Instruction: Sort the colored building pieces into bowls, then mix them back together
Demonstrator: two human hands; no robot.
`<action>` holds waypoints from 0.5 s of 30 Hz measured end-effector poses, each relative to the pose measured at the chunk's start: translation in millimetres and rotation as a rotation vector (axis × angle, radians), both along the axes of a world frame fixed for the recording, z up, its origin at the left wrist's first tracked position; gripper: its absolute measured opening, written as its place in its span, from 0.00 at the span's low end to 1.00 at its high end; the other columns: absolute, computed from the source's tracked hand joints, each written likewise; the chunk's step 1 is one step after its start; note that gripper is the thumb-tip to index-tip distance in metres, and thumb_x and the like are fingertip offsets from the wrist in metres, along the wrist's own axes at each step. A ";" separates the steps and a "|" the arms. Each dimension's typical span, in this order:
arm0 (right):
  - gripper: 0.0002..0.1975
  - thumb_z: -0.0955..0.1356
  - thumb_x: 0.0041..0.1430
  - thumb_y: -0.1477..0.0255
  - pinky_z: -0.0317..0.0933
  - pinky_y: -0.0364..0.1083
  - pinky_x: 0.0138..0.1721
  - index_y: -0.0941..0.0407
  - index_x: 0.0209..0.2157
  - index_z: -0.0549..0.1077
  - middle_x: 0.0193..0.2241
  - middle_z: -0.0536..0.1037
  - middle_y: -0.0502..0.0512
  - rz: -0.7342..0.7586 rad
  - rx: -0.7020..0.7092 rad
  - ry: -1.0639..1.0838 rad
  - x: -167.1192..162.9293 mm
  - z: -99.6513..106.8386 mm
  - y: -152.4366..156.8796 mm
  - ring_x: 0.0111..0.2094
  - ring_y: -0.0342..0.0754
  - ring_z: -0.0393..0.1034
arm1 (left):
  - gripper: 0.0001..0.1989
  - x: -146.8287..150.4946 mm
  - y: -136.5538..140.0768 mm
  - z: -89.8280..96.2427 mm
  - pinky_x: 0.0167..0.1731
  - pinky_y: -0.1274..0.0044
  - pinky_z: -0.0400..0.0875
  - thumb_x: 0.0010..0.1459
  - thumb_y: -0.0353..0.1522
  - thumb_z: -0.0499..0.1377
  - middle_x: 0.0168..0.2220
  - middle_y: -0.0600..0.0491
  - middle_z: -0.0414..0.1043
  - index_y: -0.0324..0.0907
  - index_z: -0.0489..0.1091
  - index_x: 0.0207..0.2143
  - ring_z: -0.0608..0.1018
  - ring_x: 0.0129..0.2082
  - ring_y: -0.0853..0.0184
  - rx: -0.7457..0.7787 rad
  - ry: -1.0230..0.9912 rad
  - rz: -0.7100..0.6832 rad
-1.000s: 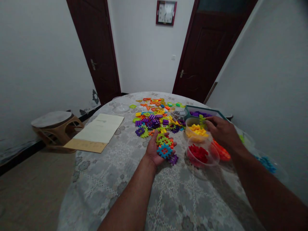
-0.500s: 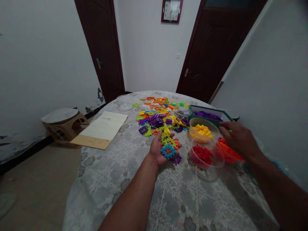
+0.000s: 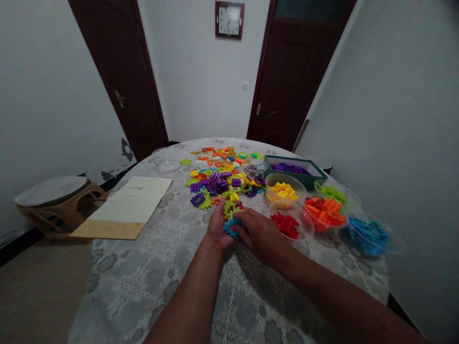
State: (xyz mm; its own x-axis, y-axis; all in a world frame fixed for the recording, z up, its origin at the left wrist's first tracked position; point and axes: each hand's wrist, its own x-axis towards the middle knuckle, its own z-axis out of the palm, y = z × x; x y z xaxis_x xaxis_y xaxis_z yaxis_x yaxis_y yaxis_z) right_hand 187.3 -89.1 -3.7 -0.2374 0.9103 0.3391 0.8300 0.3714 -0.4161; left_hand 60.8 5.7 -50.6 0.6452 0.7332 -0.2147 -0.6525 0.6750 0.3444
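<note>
Blue tooth-edged piece [image 3: 230, 229] sits beside lime-green pieces [image 3: 230, 208].

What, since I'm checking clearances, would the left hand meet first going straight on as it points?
The left hand would probably meet the pile of pieces; depth is unclear, so it might pass above.

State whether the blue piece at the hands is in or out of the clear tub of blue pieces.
Out: the blue piece sits in the left hand, the right hand on it, away from the clear tub.
</note>
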 end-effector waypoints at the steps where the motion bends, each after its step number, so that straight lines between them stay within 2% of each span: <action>1: 0.12 0.67 0.71 0.75 0.70 0.51 0.54 0.53 0.54 0.74 0.49 0.79 0.58 0.009 0.008 0.054 -0.7 1.7 -1.1 0.51 0.52 0.76 | 0.22 -0.1 -0.3 1.8 0.32 0.72 0.82 0.73 0.43 0.53 0.31 0.43 0.80 0.33 0.75 0.43 0.84 0.29 0.62 -0.006 0.019 0.000; 5: 0.10 0.68 0.70 0.73 0.70 0.49 0.50 0.52 0.52 0.75 0.46 0.81 0.55 -0.005 0.071 0.267 3.2 11.6 -9.7 0.46 0.49 0.76 | 0.21 -1.9 -2.3 9.5 0.32 0.71 0.82 0.72 0.43 0.54 0.34 0.43 0.81 0.33 0.75 0.46 0.84 0.30 0.60 -0.017 0.082 -0.002; 8: 0.11 0.68 0.70 0.71 0.71 0.48 0.45 0.52 0.51 0.77 0.42 0.82 0.54 -0.148 0.147 0.333 27.5 22.9 -21.0 0.38 0.48 0.76 | 0.22 -5.1 -3.2 14.4 0.28 0.67 0.83 0.72 0.45 0.54 0.40 0.40 0.82 0.35 0.75 0.50 0.85 0.32 0.57 -0.013 0.164 -0.021; 12: 0.14 0.67 0.69 0.66 0.70 0.51 0.45 0.53 0.52 0.78 0.44 0.82 0.58 -0.484 0.319 0.270 95.8 36.2 -47.1 0.38 0.50 0.75 | 0.25 -7.1 -2.8 17.9 0.27 0.64 0.84 0.71 0.48 0.53 0.47 0.36 0.80 0.37 0.73 0.56 0.86 0.42 0.48 -0.012 0.221 -0.030; 15: 0.18 0.67 0.68 0.63 0.70 0.51 0.44 0.54 0.53 0.78 0.44 0.83 0.59 -0.733 0.371 0.181 157.6 39.2 -73.8 0.37 0.51 0.75 | 0.26 -6.0 -3.9 20.7 0.27 0.63 0.84 0.71 0.47 0.53 0.48 0.36 0.80 0.37 0.72 0.57 0.86 0.42 0.47 -0.009 0.241 -0.023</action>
